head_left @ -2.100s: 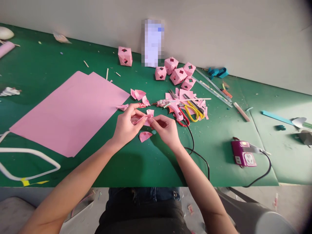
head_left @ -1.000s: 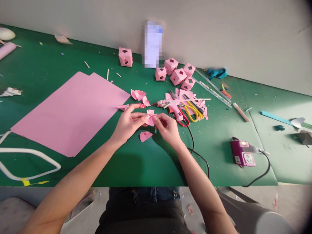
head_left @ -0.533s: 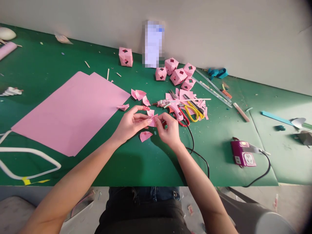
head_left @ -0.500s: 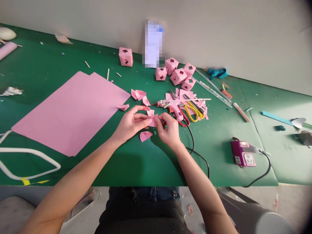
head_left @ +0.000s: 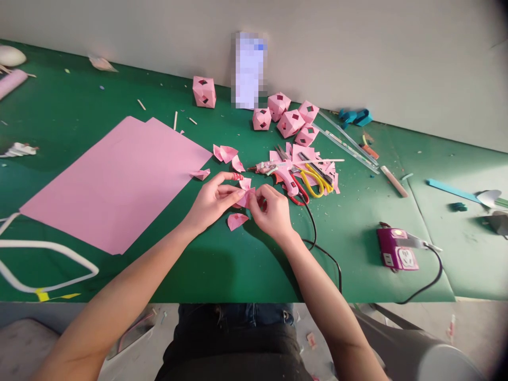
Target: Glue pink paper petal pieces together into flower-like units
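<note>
Between both hands is a small piece of pink paper (head_left: 245, 199), pinched over the green table. My left hand (head_left: 212, 203) grips its left side with thumb and fingers; a red-patterned wrap covers the tip of one finger. My right hand (head_left: 272, 210) pinches the paper's right edge, its fingers curled in. Close by lie more folded pink pieces: one (head_left: 237, 221) just below the hands, several (head_left: 227, 154) above, and one (head_left: 200, 174) by the left hand. A pink glue gun (head_left: 283, 173) rests right of the hands, on pink scraps with red-handled and yellow-handled tools (head_left: 313, 182).
Large pink sheets (head_left: 115, 185) cover the table's left part. Pink openwork paper shapes (head_left: 291, 123) stand near the wall, beside a blurred upright phone (head_left: 249, 71). A purple power socket (head_left: 397, 248) with a black cable sits at right; a white loop (head_left: 47, 244) lies front left.
The pinched pink paper has shifted slightly left and turned between my fingers. My right hand has moved a little with it; my left hand stays nearly in place.
</note>
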`<state>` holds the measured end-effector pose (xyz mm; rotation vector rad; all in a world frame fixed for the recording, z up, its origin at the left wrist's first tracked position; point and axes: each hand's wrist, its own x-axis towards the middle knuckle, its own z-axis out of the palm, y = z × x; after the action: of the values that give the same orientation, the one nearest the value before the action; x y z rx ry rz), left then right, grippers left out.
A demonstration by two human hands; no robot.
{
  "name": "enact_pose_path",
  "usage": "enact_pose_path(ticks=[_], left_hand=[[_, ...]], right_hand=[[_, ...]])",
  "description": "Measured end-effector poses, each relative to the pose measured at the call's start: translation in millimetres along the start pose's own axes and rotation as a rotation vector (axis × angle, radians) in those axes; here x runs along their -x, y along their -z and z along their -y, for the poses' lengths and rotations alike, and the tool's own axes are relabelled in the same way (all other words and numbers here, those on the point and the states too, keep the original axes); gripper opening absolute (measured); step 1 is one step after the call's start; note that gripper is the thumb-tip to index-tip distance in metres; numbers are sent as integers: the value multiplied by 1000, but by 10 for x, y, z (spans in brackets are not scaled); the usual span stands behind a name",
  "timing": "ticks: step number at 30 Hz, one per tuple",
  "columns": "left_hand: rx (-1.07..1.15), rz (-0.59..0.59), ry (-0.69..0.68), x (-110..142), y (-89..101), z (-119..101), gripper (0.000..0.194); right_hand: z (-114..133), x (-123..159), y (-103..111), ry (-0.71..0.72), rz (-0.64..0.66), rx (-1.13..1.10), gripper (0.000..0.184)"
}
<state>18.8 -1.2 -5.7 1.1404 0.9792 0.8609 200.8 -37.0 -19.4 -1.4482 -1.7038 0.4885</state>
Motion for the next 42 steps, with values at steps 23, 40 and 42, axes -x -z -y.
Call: enact_pose_path(ticks=[23,40,42], left_hand=[[-7,-5,-4,-12,-9,-36,56],[25,-19,-6,17,-17,-55,58],[39,-50,-7,12,-23,-71,59]], right_hand=[[-54,5,-39,94,-56,127,28],[2,8,10,-5,-7,33,27],[15,-7,40,-17,4,-31,32]])
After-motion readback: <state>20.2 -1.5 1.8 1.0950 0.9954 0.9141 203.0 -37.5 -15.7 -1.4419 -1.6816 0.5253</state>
